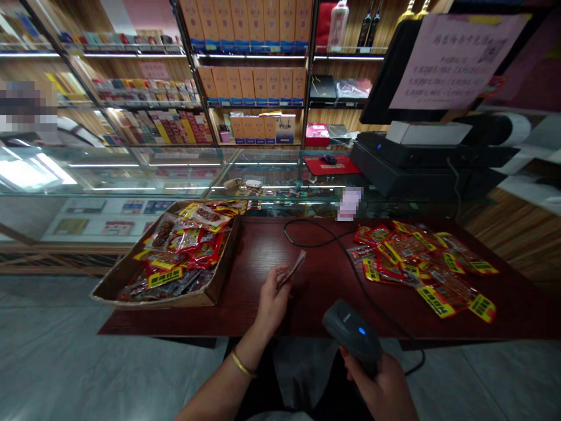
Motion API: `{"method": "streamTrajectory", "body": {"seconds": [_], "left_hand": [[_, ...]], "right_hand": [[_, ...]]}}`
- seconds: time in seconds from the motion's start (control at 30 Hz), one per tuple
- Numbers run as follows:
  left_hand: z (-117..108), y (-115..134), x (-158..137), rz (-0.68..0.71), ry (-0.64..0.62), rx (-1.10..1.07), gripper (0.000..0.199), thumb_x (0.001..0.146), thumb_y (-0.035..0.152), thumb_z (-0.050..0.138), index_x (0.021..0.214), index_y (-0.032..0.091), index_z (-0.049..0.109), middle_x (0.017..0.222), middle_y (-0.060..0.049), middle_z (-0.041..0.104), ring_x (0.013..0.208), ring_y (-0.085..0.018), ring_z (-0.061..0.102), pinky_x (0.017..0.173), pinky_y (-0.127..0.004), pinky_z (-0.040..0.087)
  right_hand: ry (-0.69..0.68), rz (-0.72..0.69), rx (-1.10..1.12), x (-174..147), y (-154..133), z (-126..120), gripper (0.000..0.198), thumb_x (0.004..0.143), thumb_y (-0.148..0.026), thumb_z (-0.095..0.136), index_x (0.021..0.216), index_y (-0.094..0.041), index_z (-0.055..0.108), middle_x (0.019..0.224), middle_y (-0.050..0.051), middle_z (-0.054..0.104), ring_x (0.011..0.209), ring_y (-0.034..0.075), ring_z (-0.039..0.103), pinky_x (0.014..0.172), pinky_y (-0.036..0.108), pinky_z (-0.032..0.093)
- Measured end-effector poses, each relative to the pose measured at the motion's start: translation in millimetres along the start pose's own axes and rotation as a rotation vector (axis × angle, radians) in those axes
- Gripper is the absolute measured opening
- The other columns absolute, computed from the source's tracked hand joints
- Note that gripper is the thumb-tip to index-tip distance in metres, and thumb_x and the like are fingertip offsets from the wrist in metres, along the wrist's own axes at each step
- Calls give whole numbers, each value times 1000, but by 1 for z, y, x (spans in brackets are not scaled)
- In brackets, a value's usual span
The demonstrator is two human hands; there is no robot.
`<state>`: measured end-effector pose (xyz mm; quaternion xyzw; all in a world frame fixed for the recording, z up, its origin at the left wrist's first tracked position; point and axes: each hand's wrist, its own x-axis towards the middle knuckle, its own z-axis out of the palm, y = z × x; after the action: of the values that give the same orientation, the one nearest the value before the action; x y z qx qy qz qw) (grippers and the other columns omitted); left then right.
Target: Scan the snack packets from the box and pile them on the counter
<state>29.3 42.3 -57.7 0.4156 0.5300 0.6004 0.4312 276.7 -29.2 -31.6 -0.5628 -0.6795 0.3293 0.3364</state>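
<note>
My left hand (275, 295) is closed around a small snack packet (294, 269), seen nearly edge-on above the dark red table. A dark barcode scanner (353, 333) with a lit blue light sits in my right hand (379, 383), its head pointing up and left toward the packet. To the left stands an open cardboard box (221, 278) full of red and yellow snack packets (188, 240). On the right of the table lies a loose pile of similar packets (416, 257).
A black cable (357, 266) loops across the table (263, 234). Behind it runs a glass counter (175, 169) with a mouse on a red mat (353, 165). A monitor (390, 76) bearing a paper notice stands at right. Another person (70, 130) is at far left.
</note>
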Motion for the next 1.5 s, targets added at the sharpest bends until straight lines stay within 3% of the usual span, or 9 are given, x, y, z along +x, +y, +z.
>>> {"method": "streamTrajectory", "body": {"seconds": [0.13,0.27,0.43,0.57,1.0,1.13,1.33,1.43,1.5], "left_hand": [[-1,7,5,-155,55,-311,56,85,41,71,134,17,61,121,-13,75,93,-24,74,71,-28,57],[-2,11,8,-225,37,-408,61,79,48,78,130,19,61,120,-14,74,88,-24,75,73,-33,58],[-2,12,8,-202,37,-486,43,79,32,78,115,20,56,129,-12,70,101,-26,75,89,-41,58],[-2,11,9,-227,2,-586,43,79,22,71,119,20,54,135,-14,67,110,-27,72,100,-48,54],[-4,14,10,-275,10,-622,40,80,24,72,114,21,51,126,-14,72,110,-29,72,100,-51,53],[-2,15,9,-266,-11,-581,38,81,30,75,112,20,55,121,-14,74,105,-28,73,90,-46,58],[5,15,3,-215,-134,-218,40,72,36,85,105,16,75,95,-7,78,68,-17,70,53,-22,53],[8,16,-1,-151,-188,-71,36,77,35,80,110,18,79,91,-7,80,57,-15,66,45,-21,50],[9,15,-2,-75,-189,-7,31,79,30,76,107,19,81,89,-7,80,61,-18,69,50,-25,55]], "right_hand": [[66,32,63,-3,-12,9,51,85,-68,63,60,-25,71,57,6,75,52,25,71,62,31,59],[46,43,83,-4,-19,11,52,84,-71,63,62,-24,72,53,6,72,50,25,68,62,32,58],[-45,14,52,-2,-17,6,47,85,-65,64,67,-24,75,53,5,73,49,25,68,53,30,56],[-17,36,57,-4,-16,11,51,86,-68,62,64,-24,73,54,6,73,48,24,68,52,29,54],[-109,10,-23,0,-12,10,48,90,-62,60,63,-24,71,55,6,74,49,24,70,49,28,54],[-80,6,-38,-1,-10,8,48,90,-62,60,65,-23,73,58,6,76,51,24,72,51,28,55],[-13,-41,-93,11,-15,-2,45,90,-61,60,82,-22,80,70,9,81,61,27,76,60,32,60],[2,-46,-144,20,-17,-11,42,88,-60,61,82,-23,80,72,9,82,66,29,78,65,34,61],[22,-26,-182,24,-16,-18,41,88,-59,62,82,-23,80,72,9,82,66,29,78,65,34,61]]}}
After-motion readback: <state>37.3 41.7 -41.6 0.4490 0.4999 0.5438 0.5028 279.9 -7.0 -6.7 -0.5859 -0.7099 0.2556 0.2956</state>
